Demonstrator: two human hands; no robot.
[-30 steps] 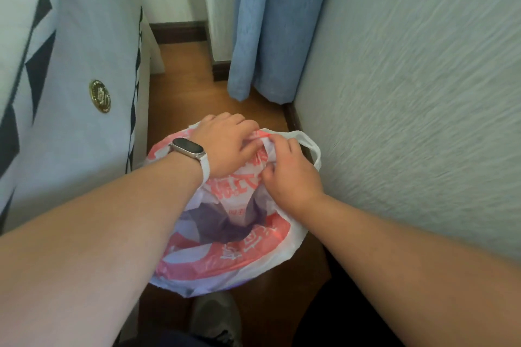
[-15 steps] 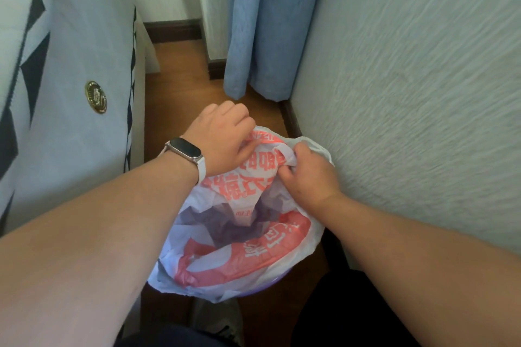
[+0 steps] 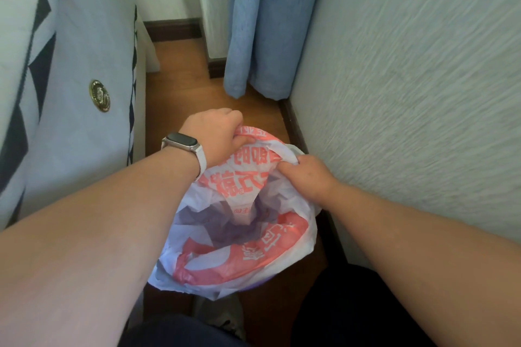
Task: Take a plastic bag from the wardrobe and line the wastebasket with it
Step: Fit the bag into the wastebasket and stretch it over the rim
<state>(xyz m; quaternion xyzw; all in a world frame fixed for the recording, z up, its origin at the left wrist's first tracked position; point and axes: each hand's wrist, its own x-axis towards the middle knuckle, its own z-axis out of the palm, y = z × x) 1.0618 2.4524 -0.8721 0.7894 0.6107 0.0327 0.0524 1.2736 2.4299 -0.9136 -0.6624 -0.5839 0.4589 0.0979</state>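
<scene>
A white plastic bag with red print is draped over the wastebasket, which stands on the floor between a bed and a wall. The bag's mouth gapes open and a purple lining shows through its middle. Only a sliver of the purple wastebasket peeks out under the bag's near edge. My left hand, with a watch on the wrist, grips the bag's far rim. My right hand pinches the right rim and a white handle loop close to the wall.
A white mattress side with black diamond trim and a gold badge rises on the left. A textured wall stands close on the right. A blue curtain hangs at the far end over the wooden floor.
My left hand has slid to the far rim and pulled the bag's edge outward. My right hand has shifted right toward the wall, so the bag's mouth is stretched wider.
</scene>
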